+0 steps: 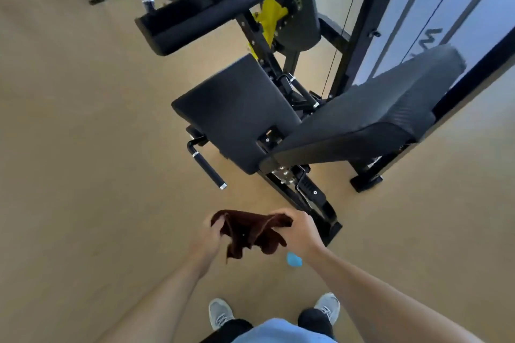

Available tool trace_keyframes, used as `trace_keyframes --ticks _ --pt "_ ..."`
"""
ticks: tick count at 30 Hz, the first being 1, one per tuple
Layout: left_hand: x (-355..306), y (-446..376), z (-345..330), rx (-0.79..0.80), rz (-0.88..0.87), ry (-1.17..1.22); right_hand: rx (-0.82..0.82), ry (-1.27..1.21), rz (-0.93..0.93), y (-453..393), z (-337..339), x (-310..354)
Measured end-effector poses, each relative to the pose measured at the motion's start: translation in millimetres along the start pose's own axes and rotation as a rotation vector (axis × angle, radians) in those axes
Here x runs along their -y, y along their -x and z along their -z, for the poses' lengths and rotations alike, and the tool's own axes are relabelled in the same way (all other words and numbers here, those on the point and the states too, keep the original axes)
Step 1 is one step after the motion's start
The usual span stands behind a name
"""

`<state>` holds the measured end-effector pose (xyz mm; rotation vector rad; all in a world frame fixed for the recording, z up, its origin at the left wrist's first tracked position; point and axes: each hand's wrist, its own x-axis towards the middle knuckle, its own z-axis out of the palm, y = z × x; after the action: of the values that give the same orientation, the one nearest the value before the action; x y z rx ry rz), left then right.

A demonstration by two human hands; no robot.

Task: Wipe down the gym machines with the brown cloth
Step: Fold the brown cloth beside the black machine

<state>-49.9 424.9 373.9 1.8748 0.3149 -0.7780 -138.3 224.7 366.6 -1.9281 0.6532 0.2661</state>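
brown cloth (250,231), 1, gripped by curled fingers of left hand (213,232), right hand (299,231); 1 machine (237,111).

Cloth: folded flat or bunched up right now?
Bunched: the cloth hangs crumpled between left hand and right hand, off the machine.

Brown cloth (252,232), black machine pads (237,111), yellow plate (271,18), tan floor (83,147).
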Motion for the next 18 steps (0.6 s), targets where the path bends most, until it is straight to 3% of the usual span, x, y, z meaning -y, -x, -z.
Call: trace_keyframes --ticks 5,10,14,18 --pt "-17 -11 104 0.016 -0.031 0.137 0.067 0.231 0.044 -20 -73 62" --pt "-64 -7 165 0.202 -0.116 0.302 0.417 0.339 -0.005 -38 -118 108" --pt "-107 -19 189 0.331 -0.289 0.111 0.303 0.184 0.123 -56 -118 165" --pt "-152 -37 196 0.441 -0.441 -0.065 0.400 0.253 0.206 -90 -97 203"
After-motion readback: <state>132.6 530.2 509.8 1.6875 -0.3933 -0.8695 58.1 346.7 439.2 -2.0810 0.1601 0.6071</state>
